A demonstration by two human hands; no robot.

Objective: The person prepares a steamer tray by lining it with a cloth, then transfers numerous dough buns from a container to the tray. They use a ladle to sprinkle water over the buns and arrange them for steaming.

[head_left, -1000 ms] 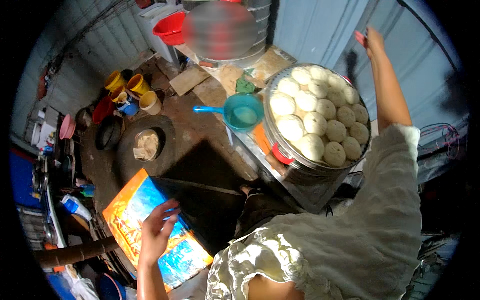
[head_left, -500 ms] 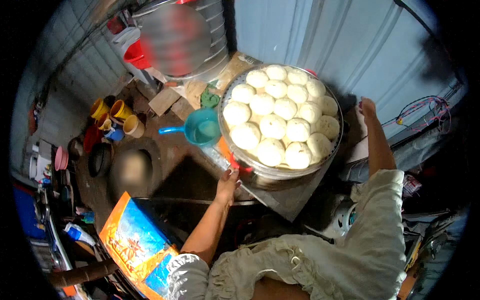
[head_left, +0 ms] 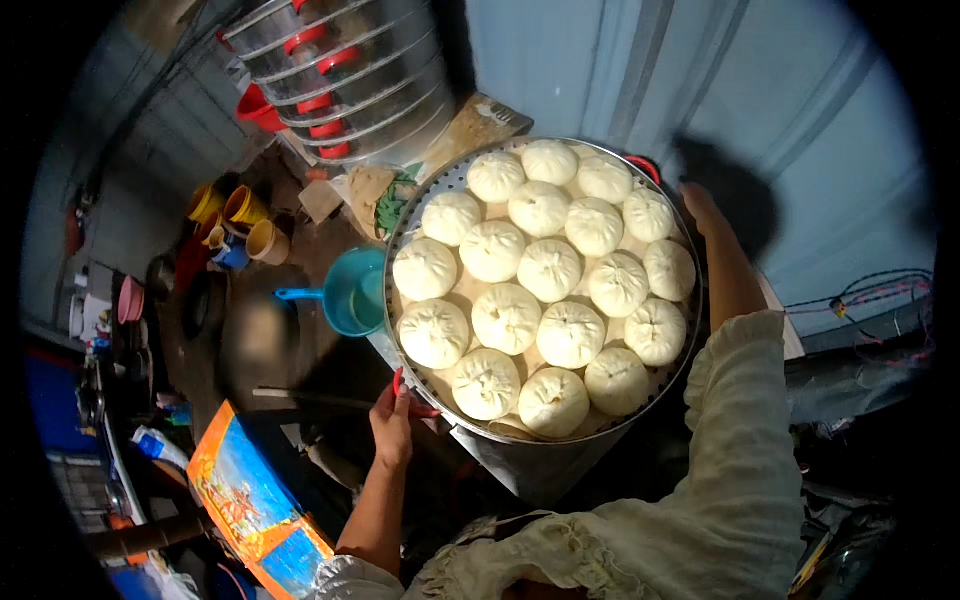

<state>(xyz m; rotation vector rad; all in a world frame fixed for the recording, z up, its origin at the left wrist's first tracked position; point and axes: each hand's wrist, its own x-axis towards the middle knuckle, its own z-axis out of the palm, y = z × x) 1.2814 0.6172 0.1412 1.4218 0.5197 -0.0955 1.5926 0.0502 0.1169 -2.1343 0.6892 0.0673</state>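
Note:
A round perforated metal steamer tray (head_left: pixel 672 372) fills the middle of the view, packed with several white dough buns (head_left: pixel 545 270). My left hand (head_left: pixel 393 418) grips a red handle at the tray's near left rim. My right hand (head_left: pixel 702 210) holds the far right rim, close to another red handle (head_left: pixel 645 167). The tray sits on a metal pot or stand (head_left: pixel 530 465) below it.
A teal ladle-like scoop (head_left: pixel 350 293) lies left of the tray. A stack of metal steamers (head_left: pixel 350 75) stands at the back. Yellow and orange cups (head_left: pixel 240 215) sit at the left. An orange and blue printed box (head_left: pixel 255 495) is at the lower left. A blue wall is behind.
My left hand left the printed box and reached to the tray's left handle. My right hand came down from the wall to the tray's right rim. The view moved closer over the buns.

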